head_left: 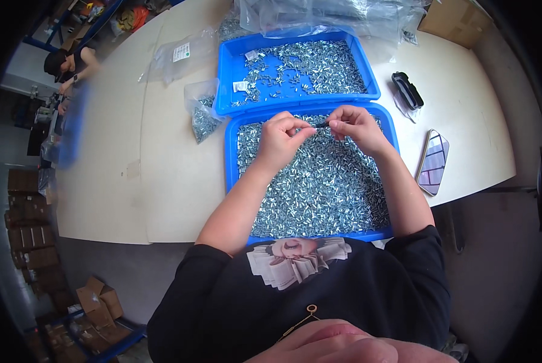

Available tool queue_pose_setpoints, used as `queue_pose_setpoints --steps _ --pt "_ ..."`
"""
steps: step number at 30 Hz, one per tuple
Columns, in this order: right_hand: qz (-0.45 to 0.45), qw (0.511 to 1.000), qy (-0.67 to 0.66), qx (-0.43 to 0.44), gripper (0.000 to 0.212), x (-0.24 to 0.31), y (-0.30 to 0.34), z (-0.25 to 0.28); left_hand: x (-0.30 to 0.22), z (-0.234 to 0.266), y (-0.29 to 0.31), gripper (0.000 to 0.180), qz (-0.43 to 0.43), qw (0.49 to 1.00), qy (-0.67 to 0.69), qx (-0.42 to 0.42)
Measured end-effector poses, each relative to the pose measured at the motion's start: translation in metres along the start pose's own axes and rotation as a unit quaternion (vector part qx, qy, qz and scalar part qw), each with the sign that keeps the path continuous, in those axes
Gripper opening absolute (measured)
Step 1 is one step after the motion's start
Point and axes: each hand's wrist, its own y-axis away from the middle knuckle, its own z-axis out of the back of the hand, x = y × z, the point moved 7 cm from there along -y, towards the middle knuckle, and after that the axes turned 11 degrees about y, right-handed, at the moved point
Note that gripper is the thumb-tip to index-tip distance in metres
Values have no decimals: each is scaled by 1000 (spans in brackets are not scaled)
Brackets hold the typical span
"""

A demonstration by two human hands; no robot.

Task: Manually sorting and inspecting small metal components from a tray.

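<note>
Black and slender, a small rod-shaped part (323, 124) sits pinched between both hands above the near blue plastic tray (231, 158) of small silvery metal pieces. The left hand (281, 138) grips its end from nine o'clock, fingers curled tight; the right hand (357, 125) holds the other end from three o'clock, equally closed. At twelve o'clock lies a second blue plastic tray (223, 78), thinly covered with the same pieces plus two small white labels. At ten o'clock stands a small clear bag of metal pieces (202, 112); beyond it lies a flat clear bag with a white label (180, 53). At three o'clock rests a smartphone (433, 161), with a black oblong case (407, 90) at two o'clock.
</note>
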Motion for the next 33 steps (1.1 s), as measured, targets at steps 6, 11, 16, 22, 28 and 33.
queue_pose_setpoints --steps 6,11,16,22,28,33 --pt "-131 976 168 37 27 -23 2 -1 8 -1 4 12 11 1000 -15 16" --pt "9 991 124 47 22 -12 3 -8 10 -5 7 10 31 999 4 26" --pt "-75 964 251 46 29 -14 6 -7 9 -7 6 10 12 999 -10 33" --pt "80 929 361 8 25 5 8 -15 2 -8 9 10 -13 998 -45 35" --pt "157 847 504 -67 20 20 9 -17 16 -8 5 16 -1 1000 0 11" --pt "168 874 453 -56 18 24 9 -19 40 -13 13 32 204 967 137 60"
